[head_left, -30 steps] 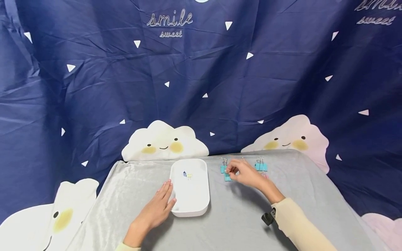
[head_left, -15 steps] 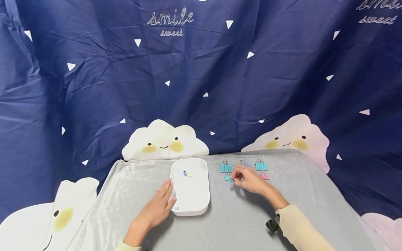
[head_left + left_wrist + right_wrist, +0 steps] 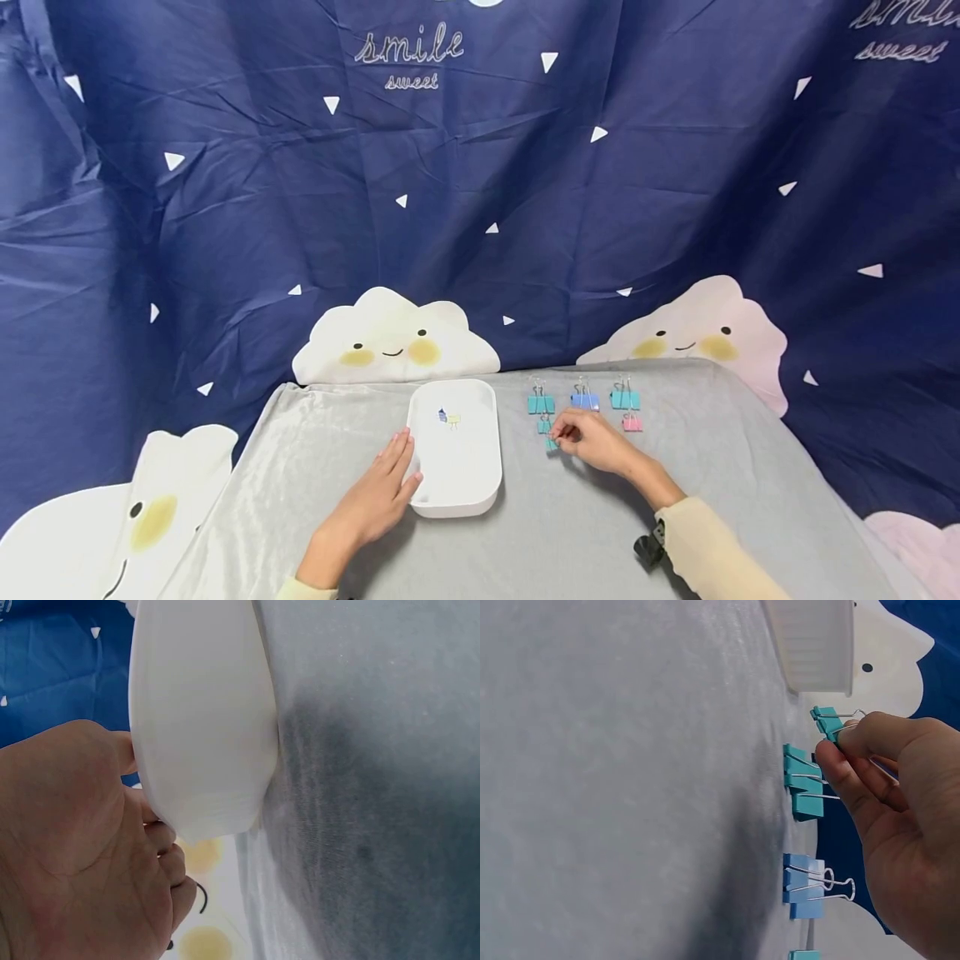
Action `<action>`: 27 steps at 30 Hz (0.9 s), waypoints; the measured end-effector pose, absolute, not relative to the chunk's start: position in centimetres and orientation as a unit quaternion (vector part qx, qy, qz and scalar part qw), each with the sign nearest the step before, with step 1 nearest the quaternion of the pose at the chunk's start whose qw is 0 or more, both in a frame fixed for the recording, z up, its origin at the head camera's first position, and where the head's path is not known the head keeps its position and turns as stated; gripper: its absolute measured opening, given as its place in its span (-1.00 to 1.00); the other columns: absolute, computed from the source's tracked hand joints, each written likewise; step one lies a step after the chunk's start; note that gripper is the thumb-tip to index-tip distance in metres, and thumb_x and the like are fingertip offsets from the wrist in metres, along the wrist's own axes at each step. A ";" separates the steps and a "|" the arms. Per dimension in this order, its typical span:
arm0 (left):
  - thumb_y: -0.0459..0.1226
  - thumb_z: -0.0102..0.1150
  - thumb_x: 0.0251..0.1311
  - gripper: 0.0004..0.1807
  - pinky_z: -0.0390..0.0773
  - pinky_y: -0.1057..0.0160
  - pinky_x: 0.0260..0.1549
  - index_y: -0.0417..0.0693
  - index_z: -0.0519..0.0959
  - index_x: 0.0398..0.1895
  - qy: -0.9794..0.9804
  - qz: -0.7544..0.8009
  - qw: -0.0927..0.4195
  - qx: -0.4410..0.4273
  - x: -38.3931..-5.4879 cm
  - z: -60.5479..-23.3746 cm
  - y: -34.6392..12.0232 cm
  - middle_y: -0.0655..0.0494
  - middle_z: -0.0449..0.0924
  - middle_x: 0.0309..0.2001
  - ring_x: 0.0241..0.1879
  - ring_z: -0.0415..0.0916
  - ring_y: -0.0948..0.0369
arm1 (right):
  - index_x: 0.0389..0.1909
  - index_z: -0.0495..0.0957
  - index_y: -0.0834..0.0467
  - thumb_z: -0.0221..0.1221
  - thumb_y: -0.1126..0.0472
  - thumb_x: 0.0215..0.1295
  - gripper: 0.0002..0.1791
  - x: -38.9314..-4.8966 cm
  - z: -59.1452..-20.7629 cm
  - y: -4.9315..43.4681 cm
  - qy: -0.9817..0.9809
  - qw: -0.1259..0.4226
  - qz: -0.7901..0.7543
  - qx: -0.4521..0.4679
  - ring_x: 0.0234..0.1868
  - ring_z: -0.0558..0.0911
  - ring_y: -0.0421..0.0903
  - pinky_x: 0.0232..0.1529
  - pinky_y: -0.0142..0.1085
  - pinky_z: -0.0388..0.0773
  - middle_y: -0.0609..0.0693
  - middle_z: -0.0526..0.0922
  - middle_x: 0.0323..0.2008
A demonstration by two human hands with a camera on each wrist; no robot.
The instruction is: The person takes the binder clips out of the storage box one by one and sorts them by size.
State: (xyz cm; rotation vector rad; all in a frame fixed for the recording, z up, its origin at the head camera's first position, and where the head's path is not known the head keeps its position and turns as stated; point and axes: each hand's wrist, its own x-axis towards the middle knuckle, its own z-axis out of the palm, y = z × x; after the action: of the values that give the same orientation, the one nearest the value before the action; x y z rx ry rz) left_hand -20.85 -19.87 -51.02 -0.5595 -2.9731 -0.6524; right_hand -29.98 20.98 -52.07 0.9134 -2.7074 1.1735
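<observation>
My right hand (image 3: pixel 592 437) pinches a small teal binder clip (image 3: pixel 827 722) between thumb and fingertips, partly covering it. Right beside it in the head view lies another small teal clip (image 3: pixel 543 426), with a larger teal clip (image 3: pixel 541 404) behind. Straight fingers of my left hand (image 3: pixel 378 492) rest along the left rim of a white tray (image 3: pixel 456 507). From the left wrist view, the tray's wall fills the upper middle, with the palm (image 3: pixel 75 840) against its edge. Inside the tray are a small dark blue clip (image 3: pixel 442 415) and a yellow one (image 3: pixel 453 419).
Further right stand a blue binder clip (image 3: pixel 585 402), a teal one (image 3: pixel 625 400) and a pink one (image 3: pixel 633 423). A grey cloth (image 3: pixel 525 550) covers the table. Behind it hangs a dark blue curtain (image 3: pixel 450 250) with white clouds.
My right hand has shifted toward me and slightly right, drawing the small teal clip away from its neighbours. The blue and pink clips have come into fuller view. My left hand stays at the tray.
</observation>
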 end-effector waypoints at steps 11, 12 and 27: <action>-0.09 -0.05 0.67 -0.29 0.14 -0.31 0.62 -0.38 0.14 0.65 -0.959 -0.212 0.021 -0.185 -20.4 -50.5 -19.8 -0.24 0.03 0.71 0.69 0.00 -0.22 | -0.26 0.70 0.20 0.32 0.47 0.34 -0.89 -30.3 -53.4 20.3 -0.873 0.024 0.375 0.311 -0.27 0.64 -0.33 -0.21 -0.41 0.70 -0.05 0.73 -0.30; -0.10 -0.05 0.67 -0.29 0.13 -0.31 0.63 -0.38 0.14 0.65 -0.959 -0.214 0.020 -0.186 -20.4 -50.5 -19.8 -0.24 0.03 0.71 0.69 -0.01 -0.22 | -0.26 0.70 0.20 0.31 0.48 0.33 -0.88 -30.3 -53.5 20.3 -0.872 0.024 0.377 0.312 -0.27 0.64 -0.32 -0.22 -0.41 0.70 -0.04 0.73 -0.30; -0.08 -0.08 0.69 -0.28 0.07 -0.22 0.68 -0.34 0.07 0.68 -0.964 -0.201 0.004 -0.175 -20.6 -50.5 -19.8 -0.16 -0.04 0.74 0.72 -0.08 -0.14 | -0.34 0.68 0.23 0.35 0.49 0.28 -0.88 -30.5 -54.1 20.6 -0.884 0.031 0.363 0.294 -0.34 0.60 -0.36 -0.30 -0.44 0.66 -0.06 0.73 -0.37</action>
State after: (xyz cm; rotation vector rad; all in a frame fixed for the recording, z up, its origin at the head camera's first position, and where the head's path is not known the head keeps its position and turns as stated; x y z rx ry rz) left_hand -20.59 -19.75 -50.50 -0.5487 -3.0206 -0.6312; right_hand -30.54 20.56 -54.10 0.9052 -2.7237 1.1177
